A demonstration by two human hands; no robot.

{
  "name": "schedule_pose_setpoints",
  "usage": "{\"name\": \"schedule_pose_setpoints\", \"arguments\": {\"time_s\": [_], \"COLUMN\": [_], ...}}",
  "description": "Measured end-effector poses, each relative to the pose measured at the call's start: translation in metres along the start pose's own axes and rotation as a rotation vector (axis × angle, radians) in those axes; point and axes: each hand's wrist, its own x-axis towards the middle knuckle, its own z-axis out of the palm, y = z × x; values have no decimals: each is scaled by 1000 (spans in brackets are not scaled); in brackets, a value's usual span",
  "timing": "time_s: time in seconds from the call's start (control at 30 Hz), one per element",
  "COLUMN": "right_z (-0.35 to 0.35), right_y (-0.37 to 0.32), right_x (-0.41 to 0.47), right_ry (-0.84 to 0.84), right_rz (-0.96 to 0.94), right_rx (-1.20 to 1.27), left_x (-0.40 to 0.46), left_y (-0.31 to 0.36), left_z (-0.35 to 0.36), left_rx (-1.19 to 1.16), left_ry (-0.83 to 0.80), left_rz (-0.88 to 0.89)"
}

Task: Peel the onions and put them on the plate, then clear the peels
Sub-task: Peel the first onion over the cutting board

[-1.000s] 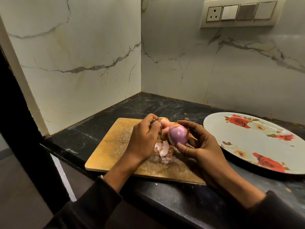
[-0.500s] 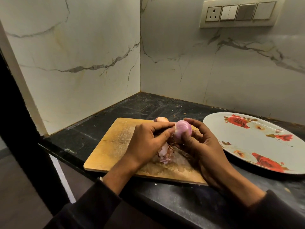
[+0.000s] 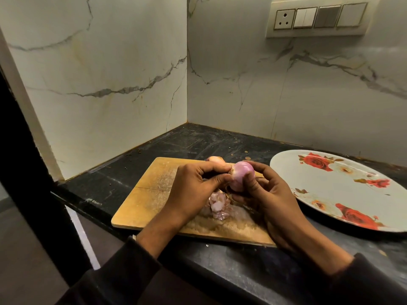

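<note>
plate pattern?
White plate with red roses and small brownish leaves, clearest in the head view.

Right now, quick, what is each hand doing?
Left hand: closed, fingertips pinching the end of the onion.
Right hand: closed round the same onion, holding it above the chopping board.

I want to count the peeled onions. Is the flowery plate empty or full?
Empty. The plate shows only painted roses; the onion sits in the right hand.

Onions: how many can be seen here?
2. One onion is held in both hands over the board; another lies on the board behind the left hand. The hands may hide more.
</note>
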Motion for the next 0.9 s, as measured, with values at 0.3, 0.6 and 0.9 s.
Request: {"name": "schedule_pose_setpoints", "arguments": {"time_s": [0.3,0.6,0.9], "right_z": [1,6,8], "right_y": [-4,-11,-13], "right_x": [0,1,-2], "right_ry": [-30,-50,-2], "right_rz": [49,143,95], "right_rx": [75,113,89], "left_x": [0,1,2], "left_y": [-1,-1,-2], "left_z": [-1,1,3], "left_rx": [105,151,88], "left_ry": [34,63,-9], "left_rz": [93,112,78]}}
